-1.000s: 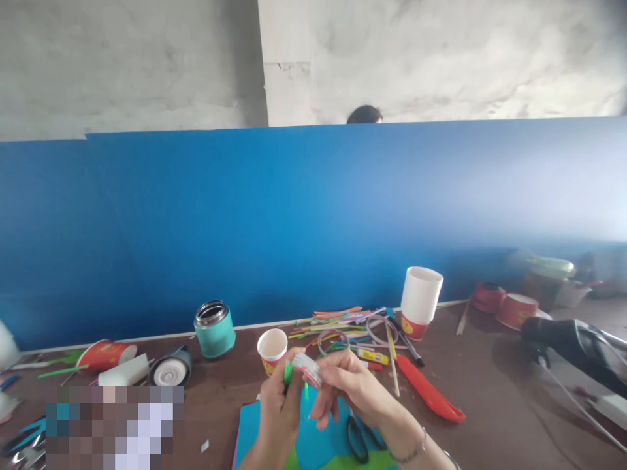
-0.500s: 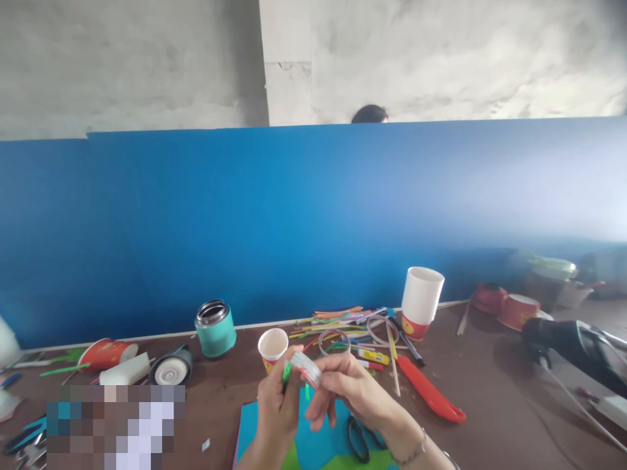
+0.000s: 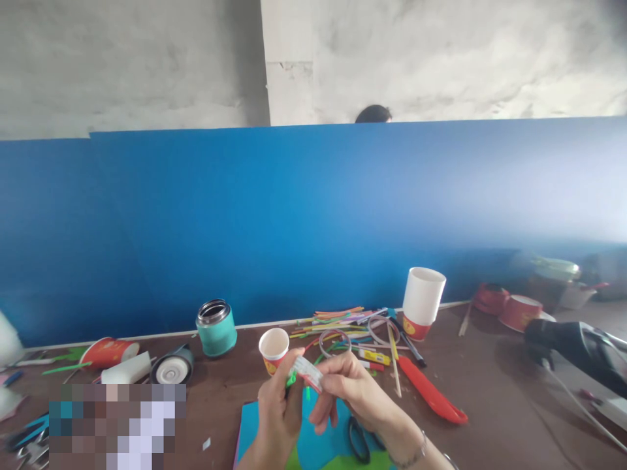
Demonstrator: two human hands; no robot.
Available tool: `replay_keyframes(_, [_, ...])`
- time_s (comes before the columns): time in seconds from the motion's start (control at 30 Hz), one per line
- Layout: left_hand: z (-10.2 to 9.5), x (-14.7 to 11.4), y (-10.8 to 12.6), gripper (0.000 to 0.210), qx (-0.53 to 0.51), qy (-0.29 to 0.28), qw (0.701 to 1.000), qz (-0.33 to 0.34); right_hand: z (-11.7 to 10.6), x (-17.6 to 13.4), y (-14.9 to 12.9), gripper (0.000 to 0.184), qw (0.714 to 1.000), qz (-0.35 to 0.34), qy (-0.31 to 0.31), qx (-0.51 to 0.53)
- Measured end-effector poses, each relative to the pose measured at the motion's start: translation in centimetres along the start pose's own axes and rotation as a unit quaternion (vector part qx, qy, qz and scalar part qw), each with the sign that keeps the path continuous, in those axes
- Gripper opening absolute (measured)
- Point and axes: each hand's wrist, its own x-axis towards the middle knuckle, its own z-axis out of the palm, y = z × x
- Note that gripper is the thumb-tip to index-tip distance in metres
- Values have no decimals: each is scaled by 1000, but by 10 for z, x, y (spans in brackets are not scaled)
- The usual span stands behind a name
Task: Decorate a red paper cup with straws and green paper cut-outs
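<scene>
A small whitish strip with a red edge (image 3: 307,374) is stretched between my hands; its exact kind is unclear. My left hand (image 3: 280,403) is closed on its left end, with a bright green piece (image 3: 292,377) showing between thumb and fingers. At the strip's right end, my right hand (image 3: 350,390) pinches it between thumb and forefinger, the other fingers curled below. Under the hands lie blue sheets (image 3: 321,437) and a green sheet (image 3: 294,460). Black-handled scissors (image 3: 360,444) rest on them, partly hidden by my right wrist. A small paper cup (image 3: 273,346) stands just behind my left hand.
Colored sticks (image 3: 337,316), tape rings (image 3: 334,341) and a yellow tube (image 3: 375,356) lie behind my hands. Right are a red-handled tool (image 3: 431,390), stacked white cups (image 3: 424,297) and a black hot-air tool (image 3: 563,343). Left are a teal jar (image 3: 216,331) and its lid (image 3: 171,371).
The strip has turned slightly between my fingers, and more of the green piece shows beside my left thumb. Both hands stay closed in about the same place.
</scene>
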Motion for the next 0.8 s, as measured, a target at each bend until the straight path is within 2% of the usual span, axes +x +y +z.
replay_keyframes(0.27, [1,-2,-3,36,11,4,1000,10,0,0,2,34,999,11,25,-31])
replay_keyframes(0.4, [3,0,0,40,-28,11,999,-39,0,1,-2,30,999,36,2,-22])
replay_keyframes(0.53, [10,1,5,45,-112,31,986,-118,2,1,-6,32,998,47,-35,-13])
replay_keyframes(0.67, [15,4,8,48,-188,-15,963,-194,3,2,-8,36,997,44,-35,-48])
replay_keyframes(0.8, [8,14,9,45,-169,-46,970,-169,-1,2,-11,32,997,50,-6,-58])
